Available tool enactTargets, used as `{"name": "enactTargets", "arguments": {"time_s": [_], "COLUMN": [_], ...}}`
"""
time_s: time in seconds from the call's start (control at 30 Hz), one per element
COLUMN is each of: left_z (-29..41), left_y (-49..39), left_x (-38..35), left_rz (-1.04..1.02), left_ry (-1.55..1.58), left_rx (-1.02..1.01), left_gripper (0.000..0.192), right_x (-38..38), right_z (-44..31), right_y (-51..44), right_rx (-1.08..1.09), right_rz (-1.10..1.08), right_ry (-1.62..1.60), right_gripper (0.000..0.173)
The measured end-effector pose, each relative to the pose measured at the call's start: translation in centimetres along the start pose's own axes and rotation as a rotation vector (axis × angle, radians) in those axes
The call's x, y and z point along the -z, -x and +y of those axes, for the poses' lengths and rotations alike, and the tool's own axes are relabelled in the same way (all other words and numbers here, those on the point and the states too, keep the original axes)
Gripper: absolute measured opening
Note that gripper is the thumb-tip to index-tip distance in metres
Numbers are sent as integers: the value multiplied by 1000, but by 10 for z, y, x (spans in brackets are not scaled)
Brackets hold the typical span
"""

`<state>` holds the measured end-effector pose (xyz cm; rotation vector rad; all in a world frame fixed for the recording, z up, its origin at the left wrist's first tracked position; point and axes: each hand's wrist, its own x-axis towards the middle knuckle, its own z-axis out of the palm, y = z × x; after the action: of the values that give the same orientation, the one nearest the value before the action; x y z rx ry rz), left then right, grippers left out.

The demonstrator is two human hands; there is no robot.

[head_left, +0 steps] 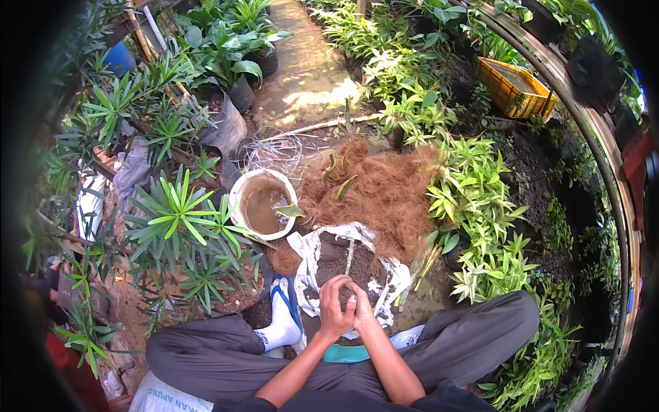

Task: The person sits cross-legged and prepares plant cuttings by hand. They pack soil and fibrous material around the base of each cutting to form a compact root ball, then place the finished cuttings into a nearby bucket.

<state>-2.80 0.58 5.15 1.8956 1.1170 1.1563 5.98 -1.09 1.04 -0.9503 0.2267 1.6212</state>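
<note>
My left hand (pixel 334 309) and my right hand (pixel 363 309) are pressed together, fingers cupped around something brown, perhaps soil or fibre, mostly hidden between the palms. They are above a white plastic sack (pixel 305 252), rolled open around dark soil (pixel 332 257). A thin speckled stem or leaf (pixel 350 256) lies on the soil, reaching towards my fingertips. Behind the sack spreads a big heap of reddish-brown coconut fibre (pixel 381 201) with a few green-yellow leaves (pixel 346 187) standing in it. A white bucket (pixel 236 206) of murky water stands to the left, a leaf over its rim.
Long-leaved plants (pixel 180 219) crowd the left, leafy plants (pixel 463 206) the right. Loose pale wire or twine (pixel 270 152) lies behind the bucket. Cut stems (pixel 427 265) lie right of the sack. A yellow crate (pixel 515 98) sits back right, and a path (pixel 298 62) runs away ahead.
</note>
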Motion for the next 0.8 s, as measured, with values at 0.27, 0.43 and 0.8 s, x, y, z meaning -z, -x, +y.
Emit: {"name": "enactTargets", "arguments": {"time_s": [0.27,0.43,0.8], "left_z": [-56,-90,-94], "left_y": [-8,4,-2], "left_x": [7,23,24], "left_rz": [-264,-286,2], "left_ry": [620,731,861], "left_rx": [845,1048,1066], "left_gripper": [54,38,23], "right_x": [-14,8,52], "right_z": [-29,-34,-39], "right_y": [11,-14,-97], "right_rx": [16,92,701], "right_rz": [-3,31,228], "right_ry": [652,1268,1470], "right_gripper": [70,65,50]}}
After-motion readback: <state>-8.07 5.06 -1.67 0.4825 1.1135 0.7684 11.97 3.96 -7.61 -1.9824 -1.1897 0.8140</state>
